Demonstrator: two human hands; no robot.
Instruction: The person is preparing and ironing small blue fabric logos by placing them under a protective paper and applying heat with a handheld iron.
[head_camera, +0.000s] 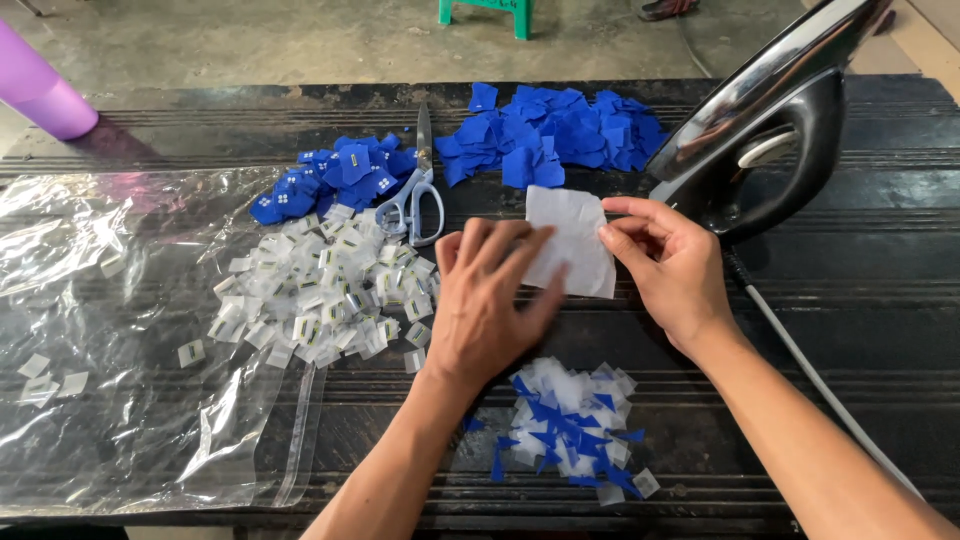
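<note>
Head view of a dark grooved table (860, 300). The left hand (485, 300) lies palm down with fingers spread wide, its fingertips pressing the left edge of a white square (575, 240) flat on the table at centre. The right hand (670, 265) pinches the square's right edge between thumb and forefinger, the other fingers curled loosely.

Far of the square lies a heap of plain blue squares (555, 135). Left of that heap, scissors (418, 195) with grey handles lie with blades pointing far, touching a smaller blue pile (335, 175) whose pieces carry small white marks. Near that pile, a broad spread of small white tags (325, 290) lies partly on a clear plastic bag (130, 350) that covers the left of the table; a few loose tags (45, 375) rest on the bag's left side.

Near the hands sits a mixed pile of white and blue offcuts (570, 425). At far right an iron (770, 120) stands upright, its cord (810, 365) running toward the near right. A purple cup (40, 90) stands at far left.
</note>
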